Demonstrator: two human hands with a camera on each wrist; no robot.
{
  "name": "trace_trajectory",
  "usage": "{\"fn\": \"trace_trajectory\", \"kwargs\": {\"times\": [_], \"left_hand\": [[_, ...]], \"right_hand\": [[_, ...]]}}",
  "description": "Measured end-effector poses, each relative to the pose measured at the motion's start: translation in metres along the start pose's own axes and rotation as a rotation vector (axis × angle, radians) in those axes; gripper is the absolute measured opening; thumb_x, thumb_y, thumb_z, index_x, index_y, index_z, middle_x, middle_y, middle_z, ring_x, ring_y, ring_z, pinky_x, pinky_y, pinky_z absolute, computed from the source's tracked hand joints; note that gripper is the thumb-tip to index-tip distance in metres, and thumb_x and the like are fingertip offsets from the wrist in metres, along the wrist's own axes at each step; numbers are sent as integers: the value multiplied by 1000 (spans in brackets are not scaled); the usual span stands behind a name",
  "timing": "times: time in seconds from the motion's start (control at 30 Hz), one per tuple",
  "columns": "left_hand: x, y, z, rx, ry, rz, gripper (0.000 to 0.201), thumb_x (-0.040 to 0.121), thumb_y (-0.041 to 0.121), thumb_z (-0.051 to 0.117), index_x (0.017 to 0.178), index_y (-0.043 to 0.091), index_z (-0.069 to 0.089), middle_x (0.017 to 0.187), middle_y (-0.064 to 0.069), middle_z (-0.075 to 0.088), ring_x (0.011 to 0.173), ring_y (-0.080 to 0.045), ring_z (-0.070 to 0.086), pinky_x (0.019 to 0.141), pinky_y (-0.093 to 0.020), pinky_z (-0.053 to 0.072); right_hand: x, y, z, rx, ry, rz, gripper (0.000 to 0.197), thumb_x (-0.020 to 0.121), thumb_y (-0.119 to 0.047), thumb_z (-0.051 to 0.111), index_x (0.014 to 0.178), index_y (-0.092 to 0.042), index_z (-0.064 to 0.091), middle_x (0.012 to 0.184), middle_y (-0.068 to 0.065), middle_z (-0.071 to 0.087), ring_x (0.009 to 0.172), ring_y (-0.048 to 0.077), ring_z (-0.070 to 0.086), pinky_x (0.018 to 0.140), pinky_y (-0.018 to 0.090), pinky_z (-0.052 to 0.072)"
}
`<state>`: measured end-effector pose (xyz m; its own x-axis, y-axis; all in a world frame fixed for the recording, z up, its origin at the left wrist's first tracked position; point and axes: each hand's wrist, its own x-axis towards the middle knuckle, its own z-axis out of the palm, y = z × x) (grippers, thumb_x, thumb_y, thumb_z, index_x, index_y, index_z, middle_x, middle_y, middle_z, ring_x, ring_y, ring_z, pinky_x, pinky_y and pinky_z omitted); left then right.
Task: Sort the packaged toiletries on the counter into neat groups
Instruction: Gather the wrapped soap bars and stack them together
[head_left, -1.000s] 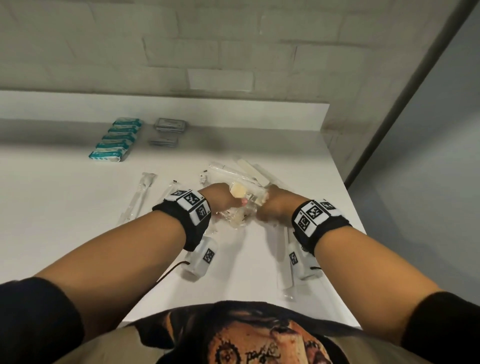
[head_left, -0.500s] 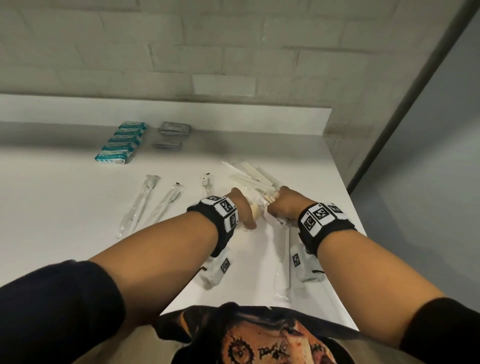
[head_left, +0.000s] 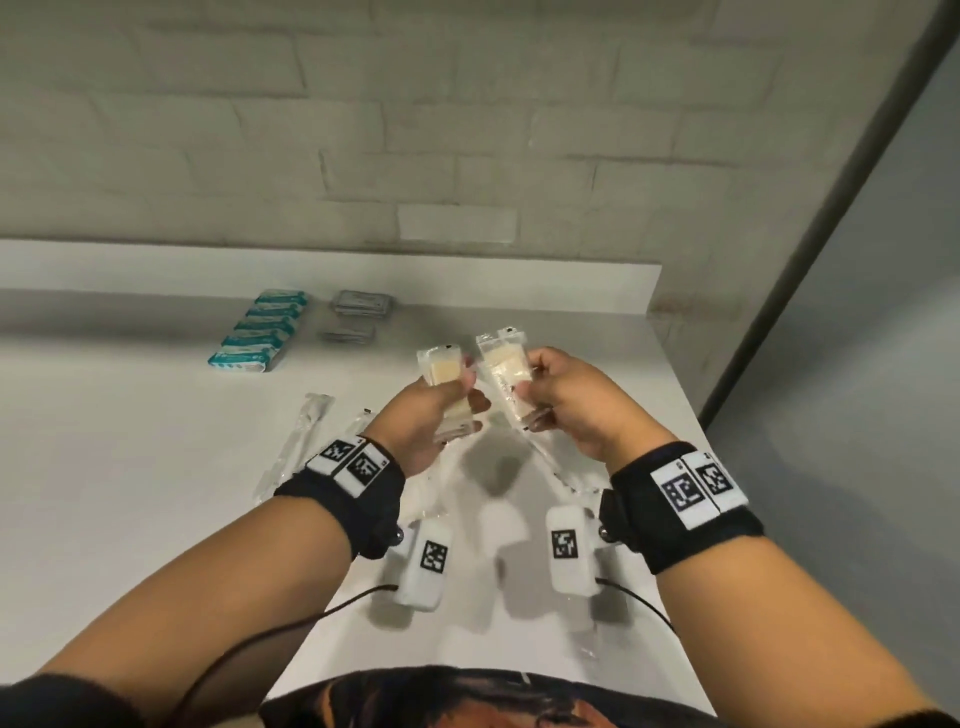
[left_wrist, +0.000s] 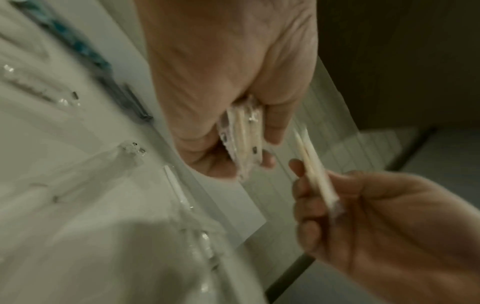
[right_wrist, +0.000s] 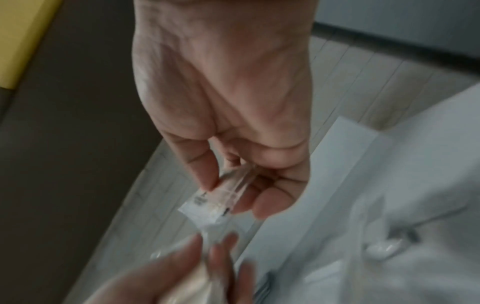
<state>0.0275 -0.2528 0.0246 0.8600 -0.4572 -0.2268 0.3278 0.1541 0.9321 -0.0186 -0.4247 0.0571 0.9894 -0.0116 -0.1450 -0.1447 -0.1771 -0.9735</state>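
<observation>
Both hands are raised above the white counter (head_left: 130, 467), each holding clear-wrapped cream packets. My left hand (head_left: 441, 410) grips a small stack of these packets (head_left: 441, 371), seen edge-on in the left wrist view (left_wrist: 242, 131). My right hand (head_left: 550, 395) pinches another cream packet (head_left: 506, 369) between thumb and fingers, its wrapper end showing in the right wrist view (right_wrist: 207, 203). The two handfuls are close together but apart. At the back of the counter lie a row of teal packets (head_left: 260, 330) and grey packets (head_left: 361, 304).
Long clear-wrapped sticks (head_left: 296, 447) lie on the counter left of my left wrist, and more clear wrappers (head_left: 561, 467) lie under my hands. The counter ends at the right edge (head_left: 675, 395), with a brick wall behind it.
Both hands have lifted off the counter with cream packets and moved up and away from me; earlier they were down among the pile of wrappers.
</observation>
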Motion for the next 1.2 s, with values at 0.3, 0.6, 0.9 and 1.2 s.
{"fn": "trace_trajectory", "kwargs": {"times": [0.3,0.6,0.9,1.2], "left_hand": [[-15,12,-40,-159,-70,70,52,81,34,65,124,6,58,110,-16,66,100,-32,63,86,-39,51],[-26,27,-79,-279,12,67,17,89,32,59,103,25,64,80,1,68,67,-15,64,54,-23,42],[-29,41,-97,-181,-88,-77,27,77,32,69,101,18,66,85,-1,68,60,-10,60,52,-20,40],[-24,45,-94,-140,7,117,36,83,-4,63,118,4,61,95,-10,72,81,-21,70,72,-31,56]], "right_hand": [[10,-8,55,125,40,-86,15,83,2,67,92,-8,61,70,4,64,52,13,56,52,26,45],[20,-18,87,93,62,-55,15,80,-4,72,76,-12,60,65,3,61,48,13,54,47,25,44],[32,-20,98,-255,239,-658,24,75,4,71,78,-19,74,99,-12,53,99,19,59,80,24,53],[27,-29,102,-9,232,-395,20,91,-5,59,106,-19,60,100,3,59,81,12,60,71,20,50]]}}
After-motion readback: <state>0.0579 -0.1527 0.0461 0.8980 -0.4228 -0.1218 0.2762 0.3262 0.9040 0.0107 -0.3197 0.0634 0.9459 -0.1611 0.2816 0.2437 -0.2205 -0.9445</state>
